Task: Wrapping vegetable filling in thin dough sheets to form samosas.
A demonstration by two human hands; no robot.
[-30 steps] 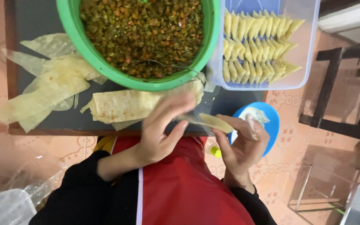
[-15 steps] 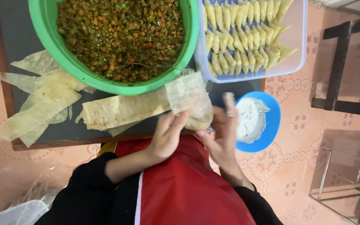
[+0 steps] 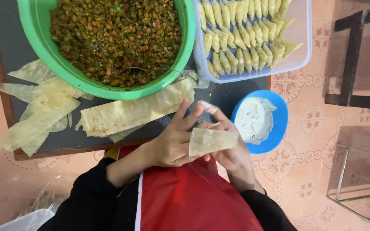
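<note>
Our left hand sits palm up, index finger stretched forward, the others curled. Our right hand meets it, fingers bent inward, fingertips touching the left index. Both forearms, in black sleeves, angle inward toward each other.

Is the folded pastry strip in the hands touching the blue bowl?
Apart. In the head view, the pastry strip ends left of the blue bowl, with bare fingers between them.

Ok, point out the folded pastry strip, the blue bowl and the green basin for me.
folded pastry strip (image 3: 213,141), head view, middle of its flat face.
blue bowl (image 3: 281,122), head view, bare right rim.
green basin (image 3: 35,30), head view, left wall.
</note>
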